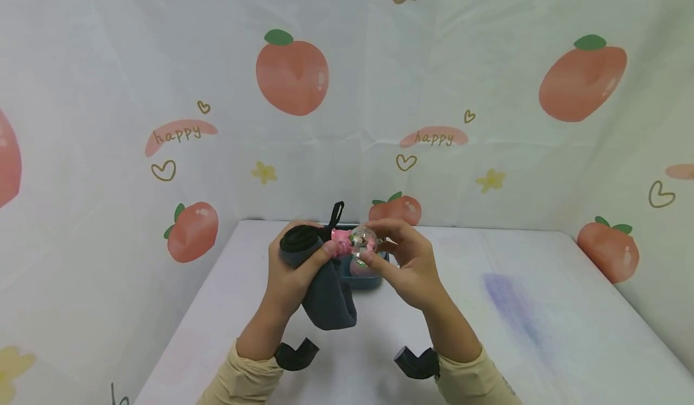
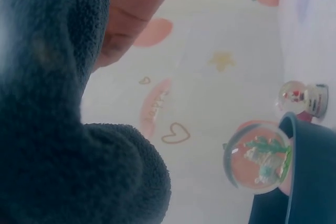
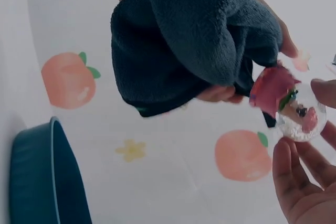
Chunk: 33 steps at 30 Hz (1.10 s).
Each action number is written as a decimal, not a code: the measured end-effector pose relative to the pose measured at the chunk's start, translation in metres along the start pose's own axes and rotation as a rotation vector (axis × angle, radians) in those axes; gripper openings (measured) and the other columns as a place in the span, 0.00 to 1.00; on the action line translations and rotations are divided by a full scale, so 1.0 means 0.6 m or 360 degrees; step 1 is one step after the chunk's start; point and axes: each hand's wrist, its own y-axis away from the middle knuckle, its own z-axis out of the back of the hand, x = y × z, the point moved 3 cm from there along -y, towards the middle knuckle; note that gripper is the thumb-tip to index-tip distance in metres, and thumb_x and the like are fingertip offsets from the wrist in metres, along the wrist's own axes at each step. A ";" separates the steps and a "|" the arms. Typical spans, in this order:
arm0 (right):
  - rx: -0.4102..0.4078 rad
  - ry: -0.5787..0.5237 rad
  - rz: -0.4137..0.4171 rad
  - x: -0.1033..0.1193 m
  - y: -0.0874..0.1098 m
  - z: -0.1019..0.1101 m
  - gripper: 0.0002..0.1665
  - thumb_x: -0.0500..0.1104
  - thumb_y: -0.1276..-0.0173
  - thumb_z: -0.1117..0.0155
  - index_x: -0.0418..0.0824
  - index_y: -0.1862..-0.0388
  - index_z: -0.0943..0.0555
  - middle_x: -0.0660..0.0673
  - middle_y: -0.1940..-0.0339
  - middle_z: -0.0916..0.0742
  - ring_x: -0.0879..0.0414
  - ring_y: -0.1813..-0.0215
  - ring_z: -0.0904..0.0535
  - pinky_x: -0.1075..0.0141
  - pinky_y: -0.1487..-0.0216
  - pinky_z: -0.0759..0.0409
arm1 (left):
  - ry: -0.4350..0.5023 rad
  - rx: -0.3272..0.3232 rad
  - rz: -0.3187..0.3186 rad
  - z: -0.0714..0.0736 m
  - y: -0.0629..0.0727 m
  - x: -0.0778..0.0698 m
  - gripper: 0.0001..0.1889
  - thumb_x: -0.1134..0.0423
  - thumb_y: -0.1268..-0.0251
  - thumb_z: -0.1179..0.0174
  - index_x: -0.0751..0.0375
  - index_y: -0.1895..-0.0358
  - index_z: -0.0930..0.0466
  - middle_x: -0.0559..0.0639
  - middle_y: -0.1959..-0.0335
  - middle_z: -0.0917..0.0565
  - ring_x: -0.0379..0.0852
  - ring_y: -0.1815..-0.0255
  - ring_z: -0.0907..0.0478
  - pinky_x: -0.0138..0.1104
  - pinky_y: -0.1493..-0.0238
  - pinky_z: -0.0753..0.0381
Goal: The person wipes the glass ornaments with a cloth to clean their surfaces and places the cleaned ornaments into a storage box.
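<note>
Evidently one snow globe [image 3: 287, 100], pink-based, aloft near a blue tray [image 1: 364, 283]; right hand [image 1: 410, 266] pinching its glass ball [image 1: 364, 240]; left hand [image 1: 290, 277] gripping a dark cloth [image 1: 328, 299], just beside the base [image 1: 341, 243]. Handling, to my eye: pinch steady but gentle, globe turned slowly, loose cloth gathered clear.

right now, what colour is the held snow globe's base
The base is pink; it shows best in the right wrist view.
</note>
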 end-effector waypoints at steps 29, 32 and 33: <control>0.0421 0.1333 0.0104 -0.136 -0.005 -0.093 0.18 0.39 0.40 0.16 0.42 0.51 0.12 0.48 0.54 0.07 0.50 0.55 0.14 0.55 0.53 0.16 | 0.0249 -0.0037 -0.0075 0.048 -0.018 -0.027 0.14 0.71 0.33 0.33 0.76 0.49 0.22 0.47 0.69 0.14 0.43 0.69 0.13 0.34 0.61 0.13; 0.0518 0.1365 0.0076 -0.150 -0.009 -0.108 0.19 0.38 0.40 0.17 0.42 0.51 0.12 0.48 0.57 0.07 0.50 0.58 0.14 0.55 0.56 0.17 | 0.0260 -0.0019 -0.0039 0.049 -0.016 -0.027 0.15 0.71 0.33 0.33 0.75 0.48 0.22 0.48 0.68 0.14 0.44 0.69 0.13 0.36 0.60 0.13; 0.0555 0.1375 0.0044 -0.155 -0.010 -0.112 0.19 0.37 0.39 0.17 0.42 0.50 0.12 0.48 0.58 0.07 0.51 0.58 0.14 0.55 0.57 0.17 | 0.0267 -0.0011 -0.0024 0.048 -0.015 -0.027 0.15 0.71 0.33 0.33 0.74 0.48 0.22 0.48 0.68 0.14 0.44 0.68 0.13 0.36 0.60 0.12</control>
